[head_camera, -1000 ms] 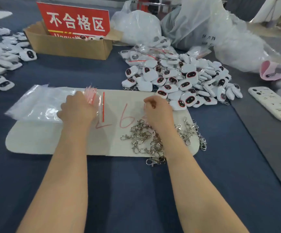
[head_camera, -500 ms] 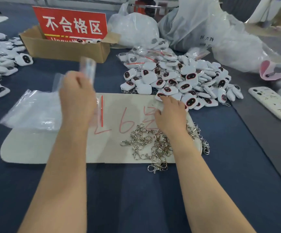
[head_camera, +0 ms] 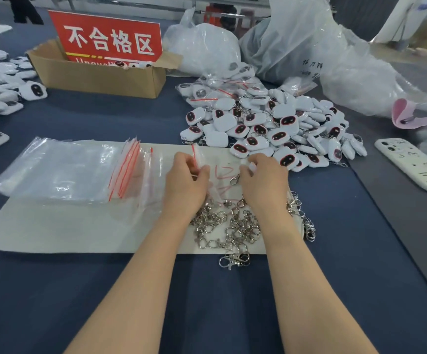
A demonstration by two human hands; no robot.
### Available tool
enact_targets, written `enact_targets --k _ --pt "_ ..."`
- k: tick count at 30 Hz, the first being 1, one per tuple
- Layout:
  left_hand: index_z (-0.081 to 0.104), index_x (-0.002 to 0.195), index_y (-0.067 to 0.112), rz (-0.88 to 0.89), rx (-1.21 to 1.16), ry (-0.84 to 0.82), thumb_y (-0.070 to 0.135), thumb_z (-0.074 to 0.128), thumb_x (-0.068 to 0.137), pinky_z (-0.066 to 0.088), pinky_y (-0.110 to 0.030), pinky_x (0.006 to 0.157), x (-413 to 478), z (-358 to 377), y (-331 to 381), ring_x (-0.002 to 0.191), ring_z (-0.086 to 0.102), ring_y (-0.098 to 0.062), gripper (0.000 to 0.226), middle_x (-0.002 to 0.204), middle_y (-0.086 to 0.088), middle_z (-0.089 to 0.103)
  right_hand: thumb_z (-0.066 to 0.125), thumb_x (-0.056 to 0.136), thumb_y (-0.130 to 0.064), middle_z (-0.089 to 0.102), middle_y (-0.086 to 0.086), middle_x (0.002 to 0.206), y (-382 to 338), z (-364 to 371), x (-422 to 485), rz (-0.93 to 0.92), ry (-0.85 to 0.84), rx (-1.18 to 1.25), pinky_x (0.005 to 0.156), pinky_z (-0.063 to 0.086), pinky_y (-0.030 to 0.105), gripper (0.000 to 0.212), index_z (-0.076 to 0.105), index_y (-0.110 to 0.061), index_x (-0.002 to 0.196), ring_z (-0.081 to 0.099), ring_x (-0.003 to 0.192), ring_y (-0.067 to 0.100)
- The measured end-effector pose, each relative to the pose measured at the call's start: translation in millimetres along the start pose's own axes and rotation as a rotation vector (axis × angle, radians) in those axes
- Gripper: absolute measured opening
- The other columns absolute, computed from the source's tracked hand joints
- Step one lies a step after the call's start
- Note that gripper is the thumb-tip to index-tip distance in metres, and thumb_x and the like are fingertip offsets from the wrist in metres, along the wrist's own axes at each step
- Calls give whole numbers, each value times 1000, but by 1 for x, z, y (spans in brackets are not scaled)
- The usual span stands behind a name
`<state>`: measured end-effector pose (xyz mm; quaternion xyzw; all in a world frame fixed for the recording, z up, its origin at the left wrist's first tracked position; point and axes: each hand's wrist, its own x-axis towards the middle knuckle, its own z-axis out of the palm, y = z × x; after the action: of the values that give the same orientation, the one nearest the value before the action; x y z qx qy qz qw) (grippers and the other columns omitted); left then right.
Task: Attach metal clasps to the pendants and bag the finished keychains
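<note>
Watching from the head view, the left hand (head_camera: 187,178) is pinching a small zip bag (head_camera: 199,159), its long axis running away from the person with the red-striped end farthest. The right hand (head_camera: 264,180) is gripping a white pendant (head_camera: 250,166), a clasp (head_camera: 235,179) dangling from it toward the bag. The pendant is sitting just right of the bag, so the right hand looks best placed to feed it in. Beneath the wrists, spare clasps (head_camera: 229,226) are lying on the mat (head_camera: 54,226).
</note>
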<state>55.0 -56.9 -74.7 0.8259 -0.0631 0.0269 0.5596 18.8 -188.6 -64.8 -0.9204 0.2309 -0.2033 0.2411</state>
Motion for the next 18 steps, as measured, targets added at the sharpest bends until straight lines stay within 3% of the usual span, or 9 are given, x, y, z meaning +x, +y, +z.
enact_targets --k 2,4,6,8,10,13,16,18 --pt "39 116 24 2 -72 0 19 56 94 55 -31 65 -2 0 1 69 65 -17 29 85 -5 60 42 101 -26 65 8 99 -2 0 0 13 61 181 79 47 34 26 61 -11 112 57 93 22" --pt "30 138 34 60 -57 27 15 53 94 50 -20 59 -2 -1 1 60 58 -9 53 75 0 56 39 102 -25 59 3 80 -4 2 2 43 65 316 58 41 23 26 59 -14 90 51 70 16" --pt "27 144 38 123 -19 14 14 49 96 42 -10 51 -3 -2 1 52 48 -2 58 73 6 51 39 102 -21 55 3 71 -5 5 4 101 21 498 61 44 24 31 53 -13 76 49 68 18" --pt "47 131 36 147 26 -39 14 44 98 40 -8 53 0 -2 1 54 47 -1 39 88 5 58 40 102 -20 57 5 72 -9 5 5 218 -34 750 67 52 34 33 54 -12 73 55 69 18" --pt "62 103 30 132 26 -87 12 44 97 43 -20 58 3 -1 2 57 51 -10 26 97 -2 64 42 102 -18 60 2 71 -15 4 5 258 -50 955 66 55 29 32 56 -13 74 60 67 13" --pt "65 87 27 98 -65 -133 28 49 95 50 -30 65 3 -1 5 63 61 -18 18 83 -3 69 42 102 -18 64 4 89 -23 9 2 130 -16 943 82 55 33 21 61 -14 93 63 87 17" --pt "68 73 22 -17 -255 -181 54 46 92 56 -37 67 4 -4 8 61 68 -23 43 62 -5 69 45 100 -18 62 -6 85 -31 14 -3 -36 -14 856 82 49 28 17 61 -22 95 57 82 7" --pt "69 61 23 -122 -340 -157 56 47 91 58 -34 63 7 -7 6 58 68 -17 50 58 0 68 50 98 -18 62 -12 82 -37 16 -6 -42 -105 901 80 48 24 19 61 -28 87 56 78 1"
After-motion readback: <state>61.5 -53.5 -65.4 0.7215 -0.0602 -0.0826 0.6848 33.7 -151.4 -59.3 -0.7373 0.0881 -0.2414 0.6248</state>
